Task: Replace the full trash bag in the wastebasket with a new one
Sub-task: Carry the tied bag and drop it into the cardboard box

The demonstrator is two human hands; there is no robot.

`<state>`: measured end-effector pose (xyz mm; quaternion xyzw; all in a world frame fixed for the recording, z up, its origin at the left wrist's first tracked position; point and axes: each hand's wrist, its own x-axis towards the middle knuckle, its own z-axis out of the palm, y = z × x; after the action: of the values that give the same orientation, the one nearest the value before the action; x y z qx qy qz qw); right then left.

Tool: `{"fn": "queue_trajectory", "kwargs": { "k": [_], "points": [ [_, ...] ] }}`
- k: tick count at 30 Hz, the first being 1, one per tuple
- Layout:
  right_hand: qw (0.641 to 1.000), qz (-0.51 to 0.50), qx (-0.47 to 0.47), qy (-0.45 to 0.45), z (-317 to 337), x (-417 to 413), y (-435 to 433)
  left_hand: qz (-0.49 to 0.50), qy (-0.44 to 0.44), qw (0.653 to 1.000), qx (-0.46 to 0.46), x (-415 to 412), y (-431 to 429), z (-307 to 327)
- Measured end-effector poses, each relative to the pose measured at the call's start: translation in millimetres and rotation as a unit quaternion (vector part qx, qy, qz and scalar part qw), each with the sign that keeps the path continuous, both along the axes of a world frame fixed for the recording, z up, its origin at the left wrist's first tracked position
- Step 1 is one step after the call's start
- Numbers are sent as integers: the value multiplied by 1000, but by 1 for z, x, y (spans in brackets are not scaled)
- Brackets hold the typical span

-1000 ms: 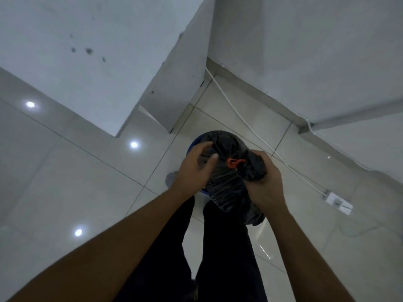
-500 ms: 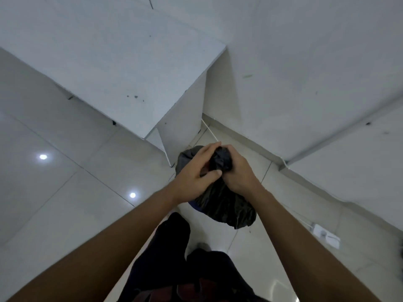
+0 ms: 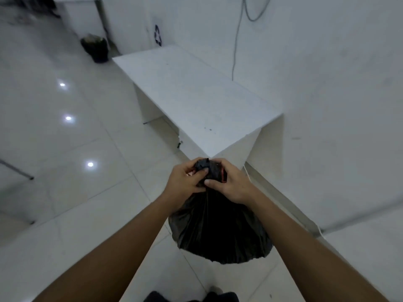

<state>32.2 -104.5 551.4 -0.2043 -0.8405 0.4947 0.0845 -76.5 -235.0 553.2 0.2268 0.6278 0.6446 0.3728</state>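
Gripping the bunched neck of the black trash bag point(image 3: 218, 232), left hand point(image 3: 185, 182) & right hand point(image 3: 232, 185) were both curled tight round it, thumbs on top. Bag hung below the hands over the tiled floor point(image 3: 65, 192), just in front of the white worktop point(image 3: 196, 94). Bit of red tie point(image 3: 222, 174) showed by right fingers; another dark bin point(image 3: 96, 47) stood far back-left nr the wall.
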Motion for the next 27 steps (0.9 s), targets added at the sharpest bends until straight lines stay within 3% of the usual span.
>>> {"fn": "queue_trajectory", "kwargs": {
  "k": [4,12,27],
  "points": [
    [999,22,26,37,13,-55,-61,47,-65,997,6,-47,-70,9],
    [995,37,35,91,40,-181,-174,130,-91,985,63,-149,-184,31],
    [983,96,-21,157,41,-515,-240,207,-68,971,97,-455,-256,39]
  ]
}}
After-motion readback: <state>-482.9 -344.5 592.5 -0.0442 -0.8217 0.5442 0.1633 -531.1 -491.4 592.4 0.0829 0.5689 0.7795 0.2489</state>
